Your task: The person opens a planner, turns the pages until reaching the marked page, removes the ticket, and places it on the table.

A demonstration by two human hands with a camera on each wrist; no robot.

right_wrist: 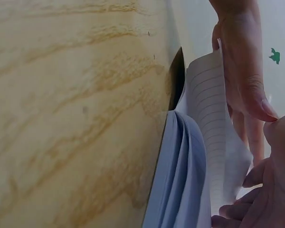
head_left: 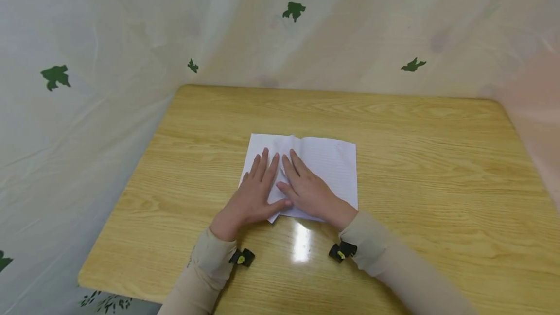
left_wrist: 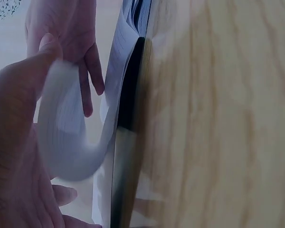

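Observation:
A notebook (head_left: 336,171) with lined white pages lies spread out on the table. My left hand (head_left: 253,196) rests over its left side, fingers straight and slightly spread, thumb pointing right. Beside it, my right hand (head_left: 311,192) reaches across the right page, its straight fingertips near the middle fold. Both thumbs come close together. In the left wrist view, a blurred curl of paper (left_wrist: 61,118) bends up against the left thumb. The right wrist view has a raised lined page (right_wrist: 208,95) between the hands and the thick stack of pages (right_wrist: 180,175). Palms partly hide the fold.
The notebook lies on a wood-grain table (head_left: 420,169) with rounded corners. Pale sheeting (head_left: 245,28) with green bird-like shapes hangs behind and beside the table. Small black devices (head_left: 242,257) sit at both sleeve cuffs.

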